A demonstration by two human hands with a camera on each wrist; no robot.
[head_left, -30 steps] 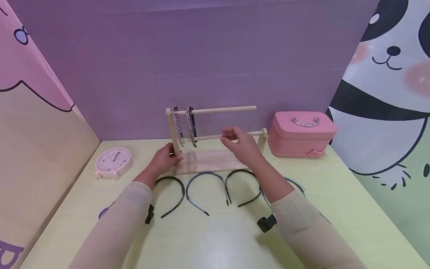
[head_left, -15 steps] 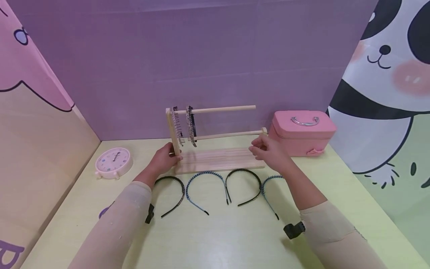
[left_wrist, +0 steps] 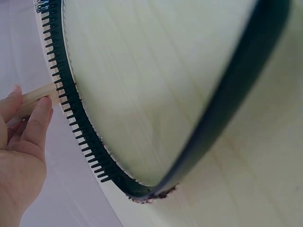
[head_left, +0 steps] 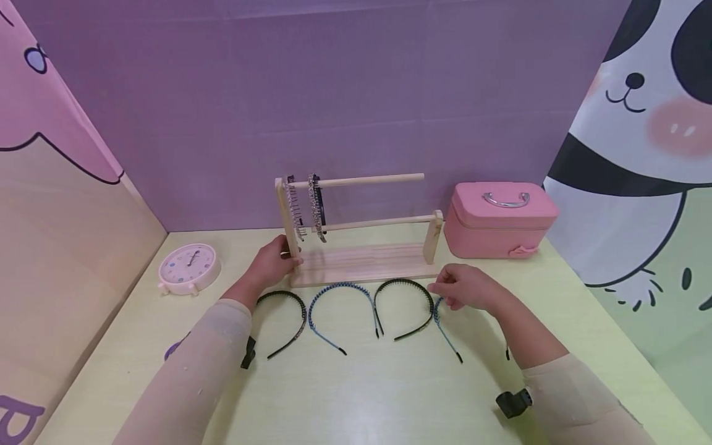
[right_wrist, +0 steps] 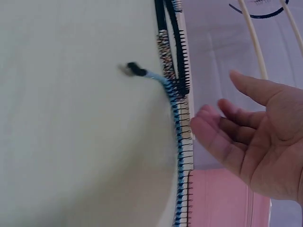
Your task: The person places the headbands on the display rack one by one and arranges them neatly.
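My left hand (head_left: 272, 262) grips the left upright of a wooden rack (head_left: 361, 262); in the left wrist view its thumb and fingers pinch the wood (left_wrist: 35, 98). My right hand (head_left: 468, 287) hovers over the rightmost blue toothed headband (head_left: 448, 340), hiding much of it. In the right wrist view the fingers are loosely bent, thumb apart, close to the blue headband (right_wrist: 179, 137) with nothing visibly held. Two decorated headbands, one pale (head_left: 292, 207) and one glittery (head_left: 317, 210), hang at the rack's left end. A black headband (head_left: 300, 303), a blue one (head_left: 340, 285) and another black one (head_left: 403, 282) lie in front.
A pink case (head_left: 500, 222) with a metal handle stands right of the rack. A pink clock (head_left: 189, 269) lies at the left. The upper dowel (head_left: 372, 180) has a free right end; the lower dowel (head_left: 384, 222) meets the short right post (head_left: 432, 238).
My right hand has moved from in front of the lower dowel, rightward past the right post, then down to the rightmost blue headband. My left hand stays on the rack's upright.
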